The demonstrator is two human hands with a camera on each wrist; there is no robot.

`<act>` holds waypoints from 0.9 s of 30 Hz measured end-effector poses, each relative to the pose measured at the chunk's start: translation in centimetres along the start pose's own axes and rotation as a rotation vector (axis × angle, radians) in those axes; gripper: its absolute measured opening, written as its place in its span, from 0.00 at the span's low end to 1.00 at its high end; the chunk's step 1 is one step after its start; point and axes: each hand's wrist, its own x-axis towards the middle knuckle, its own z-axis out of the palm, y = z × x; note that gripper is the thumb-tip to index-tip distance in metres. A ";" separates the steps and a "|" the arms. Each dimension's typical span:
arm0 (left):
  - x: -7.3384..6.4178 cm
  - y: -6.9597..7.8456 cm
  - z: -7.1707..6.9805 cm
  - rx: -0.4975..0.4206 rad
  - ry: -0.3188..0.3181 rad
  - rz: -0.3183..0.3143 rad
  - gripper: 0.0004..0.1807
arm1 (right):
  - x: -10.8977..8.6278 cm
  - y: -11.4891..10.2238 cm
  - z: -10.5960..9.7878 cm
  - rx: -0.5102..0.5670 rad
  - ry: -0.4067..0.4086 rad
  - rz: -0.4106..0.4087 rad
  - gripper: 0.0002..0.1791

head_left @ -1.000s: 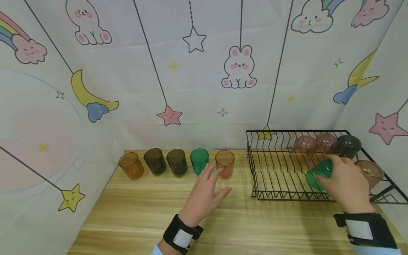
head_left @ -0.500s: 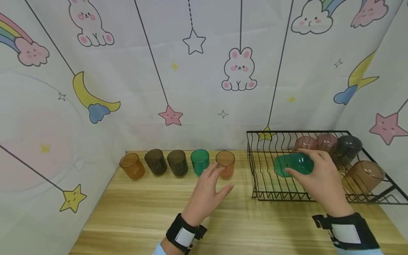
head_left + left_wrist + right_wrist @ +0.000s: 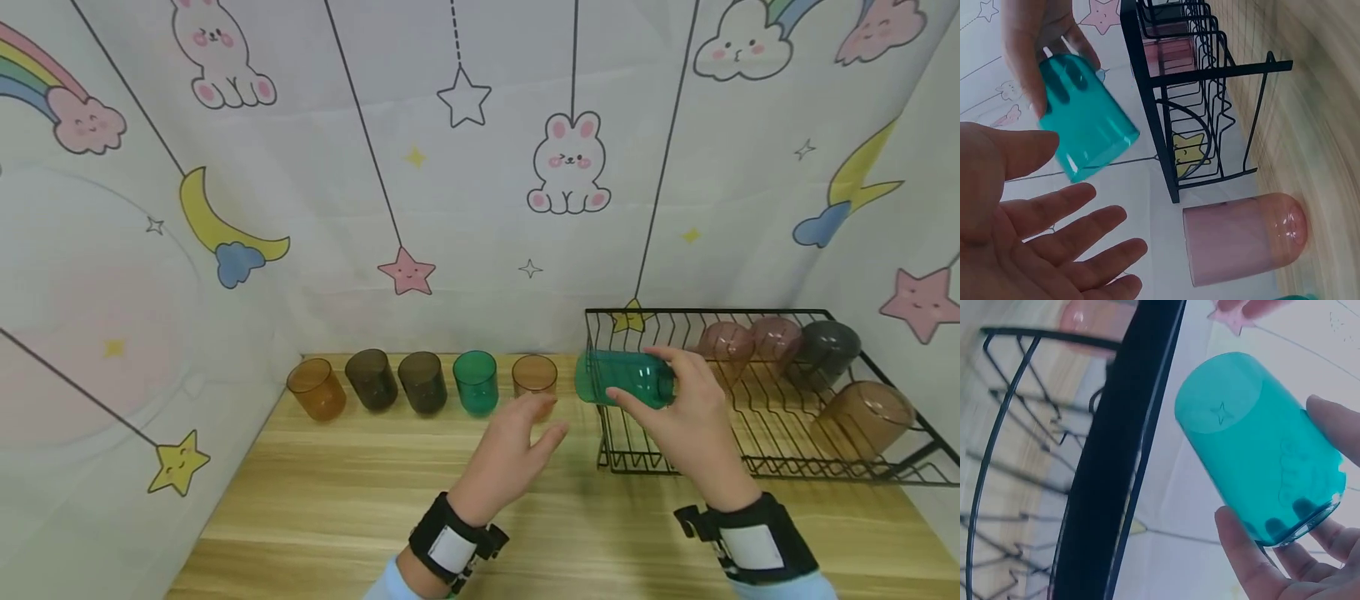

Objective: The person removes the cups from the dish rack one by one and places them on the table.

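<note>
My right hand (image 3: 690, 425) grips a teal plastic cup (image 3: 1254, 444) near its base, fingers on one side and thumb on the other. The cup lies sideways in the air over the left end of the black wire rack (image 3: 667, 472), its mouth toward the left. My left hand (image 3: 510, 462) is held in front of the orange-pink cup (image 3: 534, 375), fingers spread and holding nothing. In the left wrist view the teal cup hangs just beyond the left hand's fingertips (image 3: 1113, 215), with a gap between them.
A row along the back of the table (image 3: 337, 517) has an amber cup (image 3: 317, 392), two dark brown cups (image 3: 371, 382) and a green cup (image 3: 476, 385). Upside down in the rack stand two pink cups (image 3: 726, 346), a grey cup (image 3: 828, 354) and a tilted tan cup (image 3: 862, 421).
My right hand has lifted the teal cup from the rack's right part and carried it left, toward my left hand. The left hand has shifted slightly right and stays spread.
</note>
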 end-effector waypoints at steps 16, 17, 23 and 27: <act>0.3 1.0 -0.3 -0.261 -0.112 -0.099 0.36 | -0.7 -2.1 1.8 0.183 0.028 0.081 0.41; 0.3 1.0 -0.4 -0.273 -0.101 -0.102 0.36 | -0.8 -2.2 1.8 0.198 0.027 0.093 0.42; 0.4 1.0 -0.4 -0.350 -0.018 -0.086 0.33 | -1.2 -2.3 2.3 0.300 -0.007 0.138 0.40; 0.4 1.1 -0.5 -0.369 0.025 -0.097 0.34 | -1.5 -2.2 2.6 0.316 -0.055 0.127 0.40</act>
